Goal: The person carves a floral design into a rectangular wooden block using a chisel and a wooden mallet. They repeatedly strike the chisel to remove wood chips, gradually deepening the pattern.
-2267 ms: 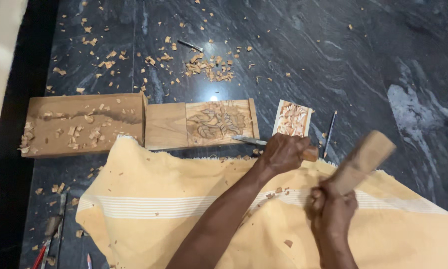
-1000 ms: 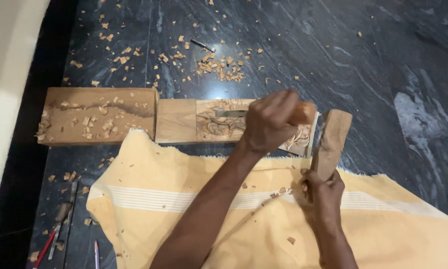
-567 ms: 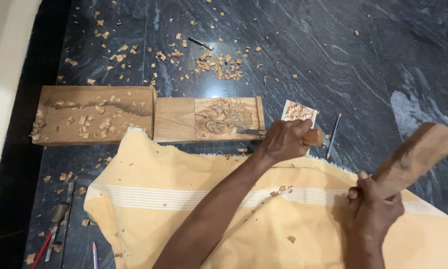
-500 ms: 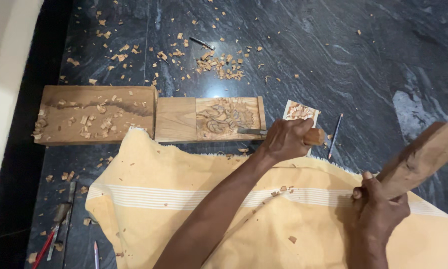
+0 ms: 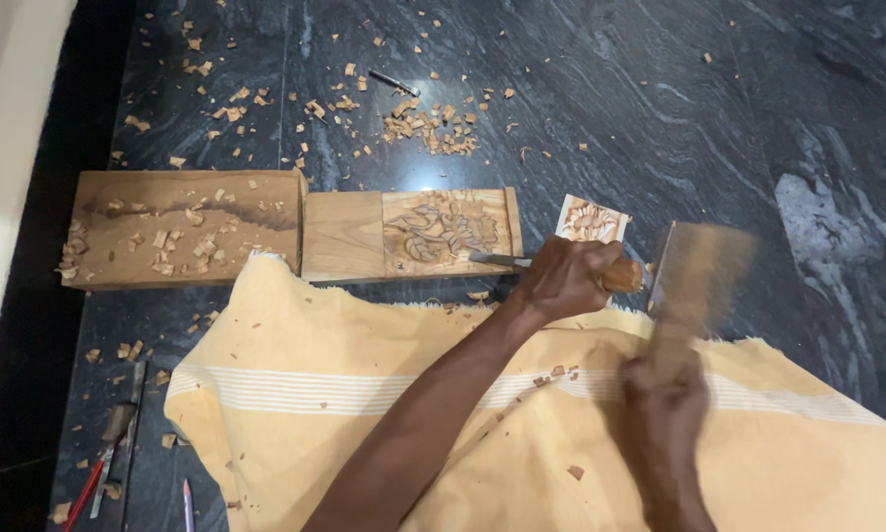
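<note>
Nearest the person, a yellow cloth with a pale stripe lay over the lap, and above it the right hand, blurred, was clenched around a wooden mallet whose head stood just beside the chisel's butt. The left hand gripped the chisel by its handle, blade tip resting on the carved wooden panel. Beyond lay a plain wooden block, a small pattern card and scattered wood chips on the dark stone floor.
</note>
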